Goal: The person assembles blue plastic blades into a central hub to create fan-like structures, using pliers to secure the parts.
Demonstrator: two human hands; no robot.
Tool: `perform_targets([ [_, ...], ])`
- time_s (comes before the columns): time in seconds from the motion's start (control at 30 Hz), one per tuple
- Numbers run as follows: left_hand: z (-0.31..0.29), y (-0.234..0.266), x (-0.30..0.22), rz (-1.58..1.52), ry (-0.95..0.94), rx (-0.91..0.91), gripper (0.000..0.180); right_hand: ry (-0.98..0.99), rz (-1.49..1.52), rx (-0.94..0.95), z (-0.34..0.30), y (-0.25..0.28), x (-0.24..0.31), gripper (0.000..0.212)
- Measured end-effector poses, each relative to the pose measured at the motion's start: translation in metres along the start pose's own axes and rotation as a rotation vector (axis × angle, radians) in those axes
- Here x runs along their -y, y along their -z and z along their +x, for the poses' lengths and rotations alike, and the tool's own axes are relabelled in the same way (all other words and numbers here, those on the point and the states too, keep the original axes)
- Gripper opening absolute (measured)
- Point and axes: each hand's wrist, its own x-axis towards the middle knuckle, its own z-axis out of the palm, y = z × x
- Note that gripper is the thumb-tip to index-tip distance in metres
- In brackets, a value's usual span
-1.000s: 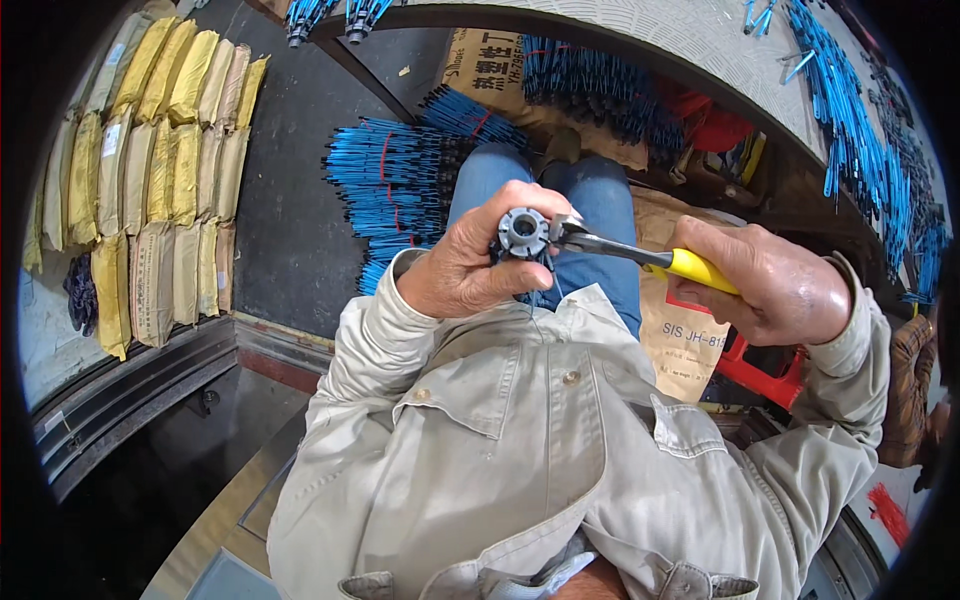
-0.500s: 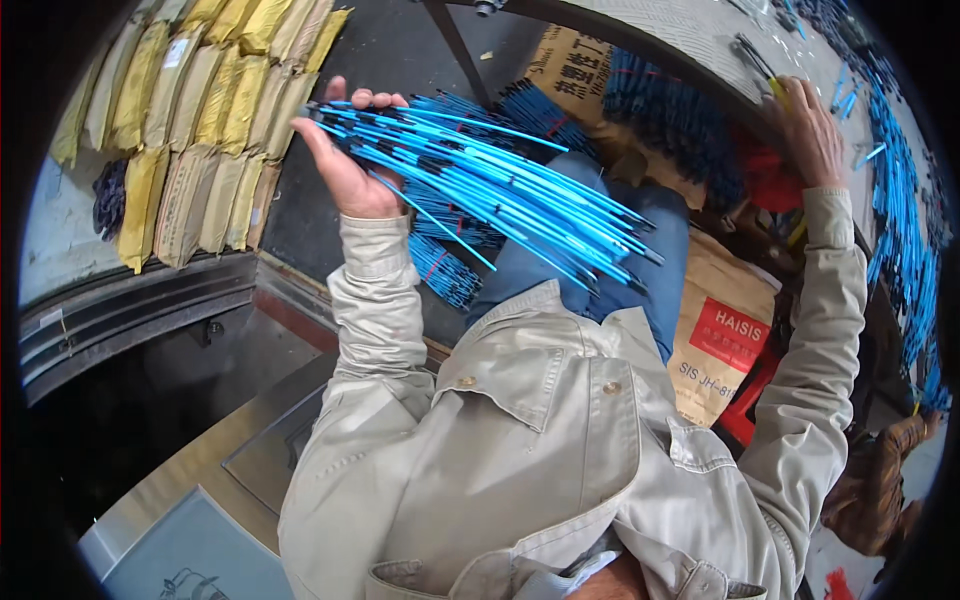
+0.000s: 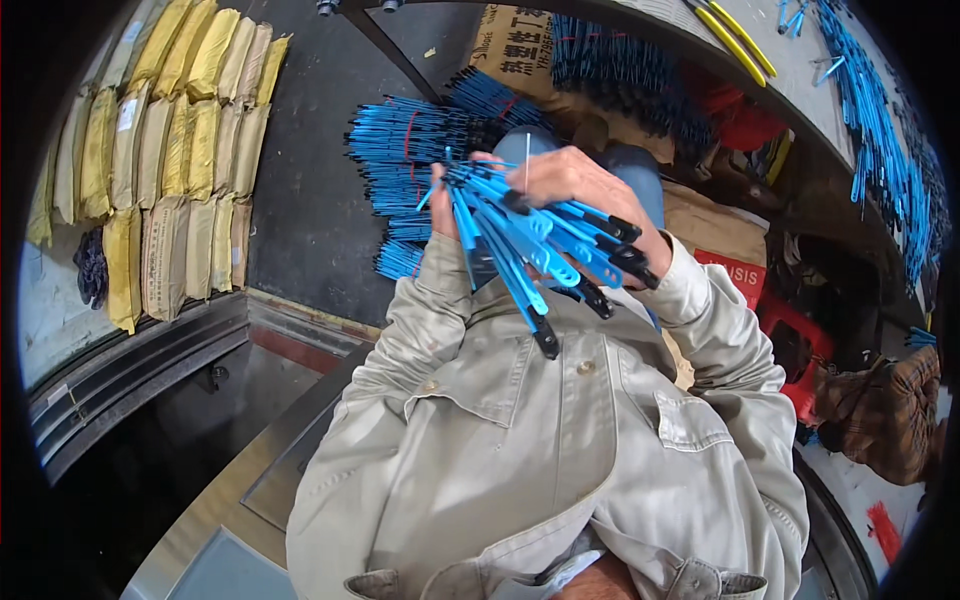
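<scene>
In front of my chest is a loose, fanned bundle of thin blue strips [image 3: 515, 240] with black tips, its wider ends pointing down toward my shirt. My left hand [image 3: 442, 210] is closed round the narrow end of the bundle. From the other side, my right hand [image 3: 580, 185] curls over the same strips, its fingers slightly blurred. A thin pale strip [image 3: 528, 155] stands up by its fingertips. The yellow-handled pliers [image 3: 735, 42] lie at the edge of the grey worktable [image 3: 675, 25], away from both hands.
Banded blue bundles [image 3: 400, 145] lie on the dark surface beyond my left hand. Stacked yellow and tan paper packs [image 3: 165, 140] stand far left. More blue strips [image 3: 880, 130] heap on the worktable at right. A red stool [image 3: 795, 345] and a co-worker's brown plaid sleeve [image 3: 880, 410] show lower right.
My right hand has left the pliers on the worktable and come to the bundle. My left hand has drawn the bundle closer, and its wide ends now point toward me.
</scene>
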Motion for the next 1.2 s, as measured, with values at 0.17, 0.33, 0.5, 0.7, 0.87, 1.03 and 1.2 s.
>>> perform_targets([
  [0.17, -0.046, -0.079, 0.018, 0.674, -0.009, -0.057, 0.062, 0.003, -0.047, -0.042, -0.002, 0.009, 0.024, 0.029],
  [0.33, -0.050, -0.107, 0.007, 0.836, -0.083, 0.270, 0.060, -0.130, 0.210, -0.280, -0.014, -0.012, 0.028, 0.024],
  [0.5, -0.037, -0.114, 0.007, 0.956, -0.070, 0.569, 0.057, -0.398, 0.390, -0.122, -0.012, 0.001, 0.023, 0.016],
  [0.7, -0.045, -0.130, 0.031, 1.128, -0.393, 0.431, 0.048, -0.344, 0.284, -0.248, -0.014, 0.012, 0.021, 0.023],
  [0.87, -0.048, -0.115, 0.026, 1.197, -0.429, 0.512, 0.034, -0.478, 0.372, -0.196, -0.021, 0.006, 0.016, 0.020],
  [1.03, -0.056, -0.108, 0.022, 1.018, -0.069, 0.486, 0.027, -0.571, 0.455, -0.071, -0.021, 0.008, 0.021, 0.020],
  [1.2, -0.065, -0.122, 0.026, 1.084, -0.057, 0.510, 0.025, -0.499, 0.522, -0.096, -0.030, 0.002, 0.023, 0.015],
])
